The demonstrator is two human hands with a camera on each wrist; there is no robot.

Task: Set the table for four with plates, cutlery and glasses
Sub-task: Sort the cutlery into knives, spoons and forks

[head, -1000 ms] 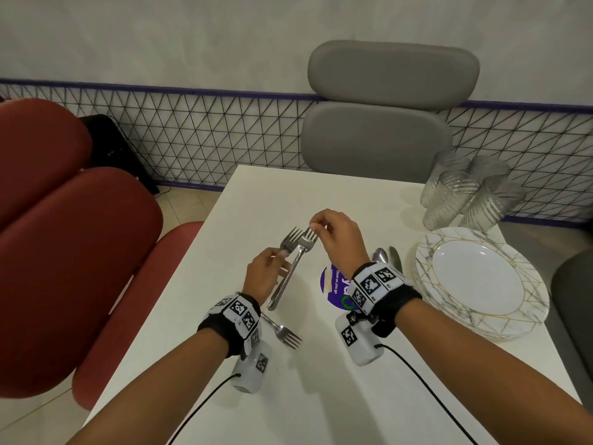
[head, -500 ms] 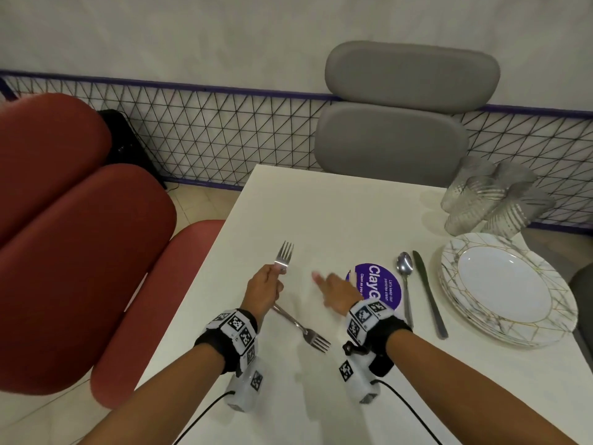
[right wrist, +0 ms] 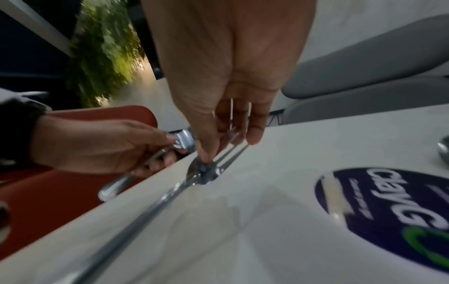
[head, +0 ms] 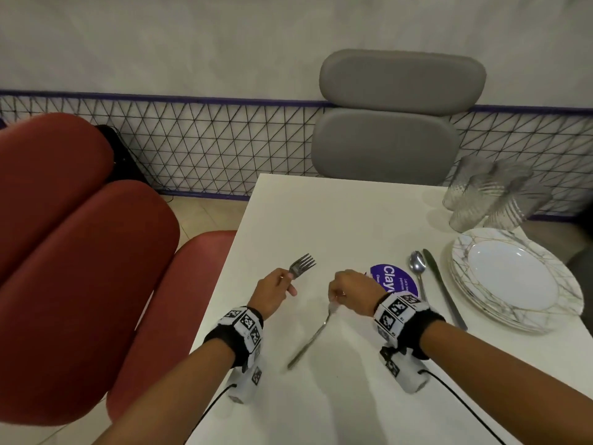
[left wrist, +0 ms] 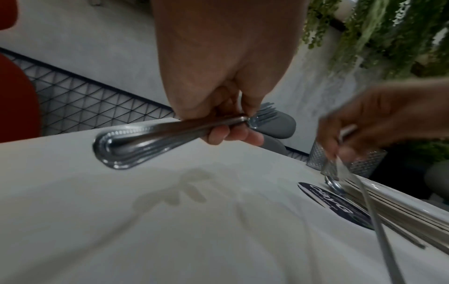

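Both forearms reach forward over the white table [head: 337, 220]. Nearest, the right hand [head: 353, 292] bends down at the wrist, thumb and fingers pinching a fork [head: 309, 340] by its head, handle trailing back. Just beyond, the left hand [head: 272, 292] grips a second fork [head: 301, 264], tines pointing away. Farther right lie spoon [head: 417, 268], knife [head: 444, 290], stacked plates [head: 513, 281] and glasses [head: 491, 197].

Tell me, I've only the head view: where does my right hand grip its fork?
Observer: Right hand pinches the right fork at the neck, with the thumb just behind the tines.
Operator: And the left fork's handle? The hand hides it.
Observer: In the left wrist view, the left hand grips the left fork near the tines. The handle juts back under the palm, off the table.
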